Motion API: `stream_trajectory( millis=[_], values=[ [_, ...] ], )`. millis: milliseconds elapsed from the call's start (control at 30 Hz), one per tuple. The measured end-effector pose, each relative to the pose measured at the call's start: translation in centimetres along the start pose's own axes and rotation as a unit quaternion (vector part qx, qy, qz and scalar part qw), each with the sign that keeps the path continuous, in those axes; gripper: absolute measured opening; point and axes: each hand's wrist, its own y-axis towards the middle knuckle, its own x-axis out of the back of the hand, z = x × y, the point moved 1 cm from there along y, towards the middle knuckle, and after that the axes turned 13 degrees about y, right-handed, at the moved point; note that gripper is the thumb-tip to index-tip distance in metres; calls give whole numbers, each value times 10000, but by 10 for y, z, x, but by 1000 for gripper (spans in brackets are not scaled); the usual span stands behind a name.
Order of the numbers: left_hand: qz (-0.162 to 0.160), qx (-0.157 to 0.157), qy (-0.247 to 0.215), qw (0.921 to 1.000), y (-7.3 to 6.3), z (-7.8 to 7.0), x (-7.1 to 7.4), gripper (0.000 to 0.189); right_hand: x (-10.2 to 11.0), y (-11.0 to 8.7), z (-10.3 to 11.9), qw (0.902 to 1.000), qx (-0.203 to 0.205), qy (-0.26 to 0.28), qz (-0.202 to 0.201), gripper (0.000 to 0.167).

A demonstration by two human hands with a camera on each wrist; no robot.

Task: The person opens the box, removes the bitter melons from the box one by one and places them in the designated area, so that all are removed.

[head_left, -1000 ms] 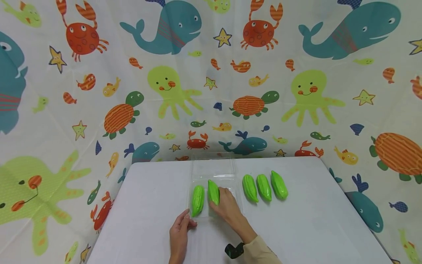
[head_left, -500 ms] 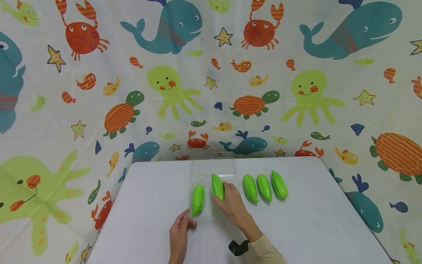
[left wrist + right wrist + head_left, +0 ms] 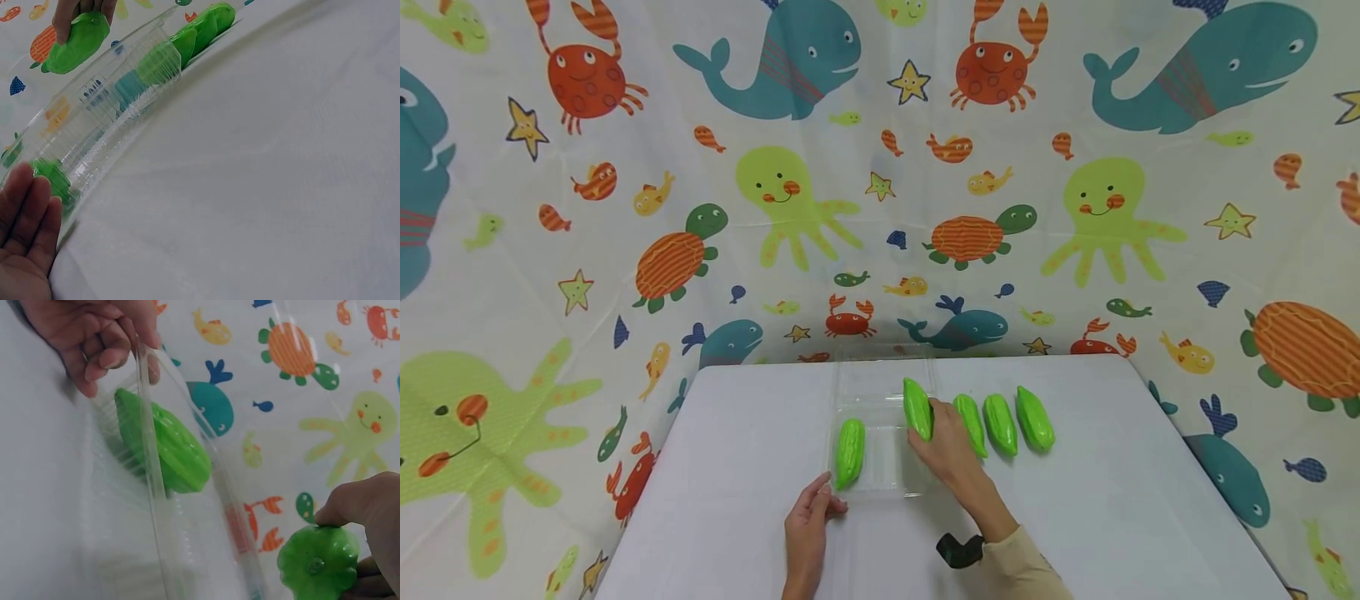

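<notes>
My right hand (image 3: pixel 953 446) grips a green ridged bitter melon (image 3: pixel 917 408) between thumb and fingers, held up over the right side of an open clear plastic box (image 3: pixel 887 493). In the right wrist view, the round lobed end of this bitter melon (image 3: pixel 317 564) faces the camera. A second bitter melon (image 3: pixel 850 454) lies along the left side inside the box. My left hand (image 3: pixel 808 525) pinches the box's near left rim; in the left wrist view its fingers (image 3: pixel 44 219) lie along the clear wall.
To the right of the box, several more bitter melons (image 3: pixel 1000 425) lie in a row on the white table (image 3: pixel 1112 517). The box's clear lid (image 3: pixel 883 379) is folded back toward the sea-animal curtain (image 3: pixel 865 208) behind the table.
My right hand has lifted the bitter melon from the middle of the box, up and to the right. My left hand has stayed at the box's corner.
</notes>
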Motion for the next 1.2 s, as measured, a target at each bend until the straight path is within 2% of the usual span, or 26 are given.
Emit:
stream_trajectory(
  millis=[300, 467, 600, 767, 933, 1133, 1200],
  values=[
    [-6, -44, 33, 10000, -2, -2, 0, 38, 18, 6, -6, 9996, 62, -169, -239, 58],
    [-54, -137, -33, 9999, -2, -2, 0, 38, 27, 10, -13, 9992, -93, -249, -312, 59],
    [-19, -72, -19, 10000, -2, -3, 1, 37, 35, 12, -17, 9988, -305, -188, -332, 60],
    [3, -20, 10, 10000, -1, -2, 1, 37, 46, 14, -25, 9979, -359, -265, -477, 61],
    [-36, -111, -96, 9999, -1, -1, 0, 36, 57, 13, -31, 9974, -419, -71, -580, 61],
    [-11, -116, -110, 9999, -2, -1, 0, 35, 65, 11, -40, 9964, -368, -103, -762, 62],
    [6, -81, -101, 9999, -2, -1, 1, 35, 66, 11, -43, 9960, -481, -62, -746, 63]
  ],
)
